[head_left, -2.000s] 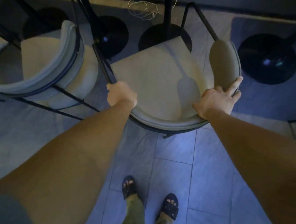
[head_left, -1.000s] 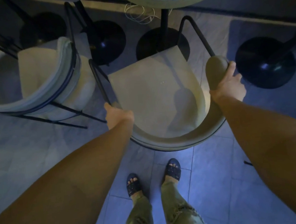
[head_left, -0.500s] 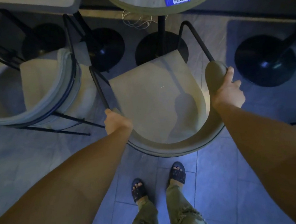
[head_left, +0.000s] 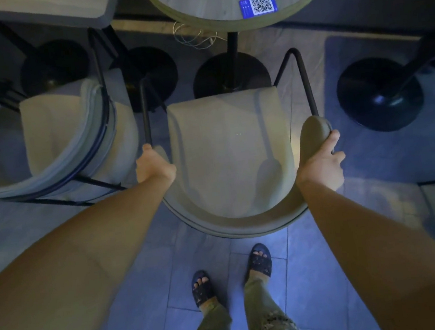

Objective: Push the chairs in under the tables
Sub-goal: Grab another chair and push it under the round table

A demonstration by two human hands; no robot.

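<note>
A beige padded chair point(head_left: 225, 148) with a curved backrest and black metal frame stands right in front of me, facing a round wooden table point(head_left: 220, 0) with a blue QR sticker. My left hand point(head_left: 155, 167) grips the left end of the backrest by the black frame bar. My right hand point(head_left: 320, 159) is wrapped around the right padded end of the backrest. The seat's front edge reaches the table's black round base point(head_left: 231, 74) and sits short of the tabletop's edge.
A second beige chair point(head_left: 55, 139) stands to the left under a square-cornered table point(head_left: 34, 14). Black pedestal bases point(head_left: 378, 94) stand right and left. A loose cable point(head_left: 192, 39) lies on the grey tiled floor. My sandalled feet point(head_left: 230, 273) are behind the chair.
The chair has straightened to face the round table and slid nearer to it. Both hands moved forward along the backrest ends. My feet stepped forward behind the chair.
</note>
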